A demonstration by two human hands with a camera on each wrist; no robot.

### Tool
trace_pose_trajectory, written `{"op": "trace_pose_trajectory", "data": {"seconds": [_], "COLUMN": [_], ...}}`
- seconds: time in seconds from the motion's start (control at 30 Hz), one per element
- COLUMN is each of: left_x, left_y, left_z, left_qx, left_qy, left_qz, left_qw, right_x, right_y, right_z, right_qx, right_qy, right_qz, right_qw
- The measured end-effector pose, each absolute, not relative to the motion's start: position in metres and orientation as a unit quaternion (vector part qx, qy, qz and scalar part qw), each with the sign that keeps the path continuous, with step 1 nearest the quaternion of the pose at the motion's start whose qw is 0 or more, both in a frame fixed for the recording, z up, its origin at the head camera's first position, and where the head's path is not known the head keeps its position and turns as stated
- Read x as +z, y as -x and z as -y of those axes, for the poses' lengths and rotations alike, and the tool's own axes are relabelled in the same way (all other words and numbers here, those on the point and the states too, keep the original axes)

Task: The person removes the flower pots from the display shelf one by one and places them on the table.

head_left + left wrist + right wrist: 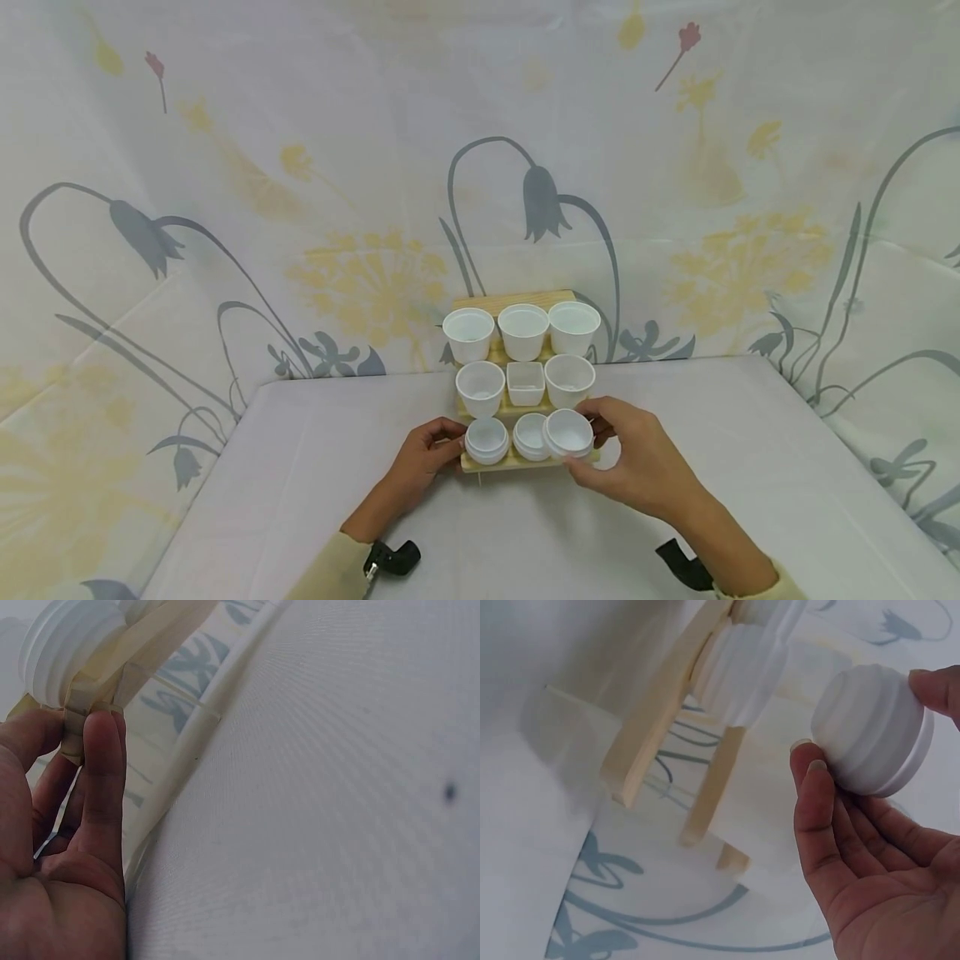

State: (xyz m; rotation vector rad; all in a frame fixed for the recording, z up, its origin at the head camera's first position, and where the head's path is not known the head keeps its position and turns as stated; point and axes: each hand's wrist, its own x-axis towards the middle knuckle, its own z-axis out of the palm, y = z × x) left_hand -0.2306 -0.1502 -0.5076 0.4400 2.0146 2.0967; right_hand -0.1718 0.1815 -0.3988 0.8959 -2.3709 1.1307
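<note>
A tiered wooden stand (517, 298) carries three rows of white pots. My right hand (637, 458) holds a small round white pot (568, 432) by its sides, between thumb and fingers. In the right wrist view that pot (874, 731) is apart from the stand's wooden rail (656, 705). My left hand (423, 462) pinches the left end of the lowest shelf, and the left wrist view shows thumb and fingers on the wooden end (75, 712). Beside it on that shelf sits a ribbed round pot (487, 440); another round pot (530, 437) stands at its middle.
Three round pots, including one in the middle (523, 331), fill the top tier. On the middle tier a square pot (525, 383) sits between two round ones. A white cloth (337, 433) covers the table, and a flower-printed sheet (390, 167) hangs behind.
</note>
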Motion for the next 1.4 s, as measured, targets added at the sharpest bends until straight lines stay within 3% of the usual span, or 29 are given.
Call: {"op": "trace_pose_trajectory", "data": {"seconds": [1.13,1.4], "left_x": [-0.507,-0.509], "left_y": [0.231,0.231], "left_z": [0.15,0.15], "left_qx": [0.708,0.709], "left_qy": [-0.162,-0.166], "left_qz": [-0.681,-0.68], "left_qw": [0.093,0.088], "right_x": [-0.425,-0.434], "right_y": [0.154,0.153], "right_z": [-0.134,-0.125], "right_qx": [0.423,0.436], "right_qy": [-0.35,-0.361], "right_qz": [0.814,0.809], "right_qw": [0.191,0.161]}}
